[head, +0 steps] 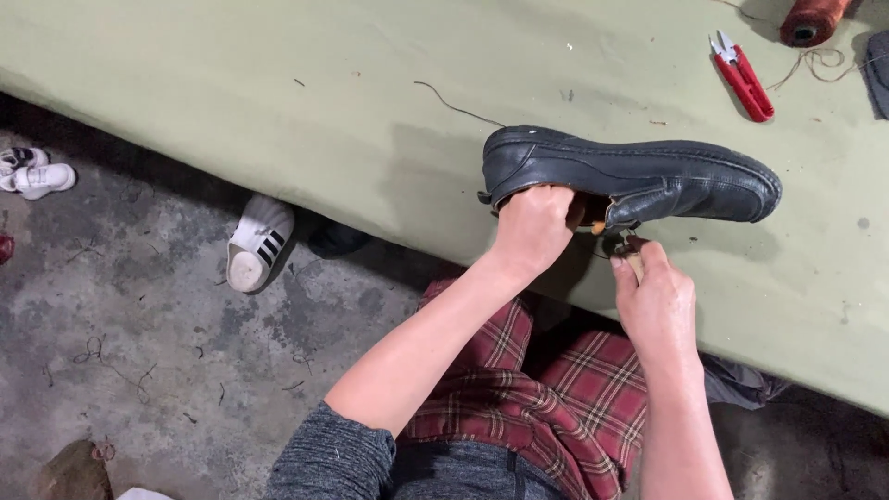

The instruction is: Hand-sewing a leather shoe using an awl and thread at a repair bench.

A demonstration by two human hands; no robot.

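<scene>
The black shoe lies lengthwise, toe to the right; the left hand is closed on its heel opening, the right hand is closed around a small wooden-handled tool just below.

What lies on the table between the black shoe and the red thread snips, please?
Only bare green tabletop between the black shoe and the red snips, in the head view.

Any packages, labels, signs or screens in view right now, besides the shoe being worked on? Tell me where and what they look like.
None in view: no package, label, sign or screen.
The green table carries only a black shoe, red snips and a brown thread spool.
</scene>
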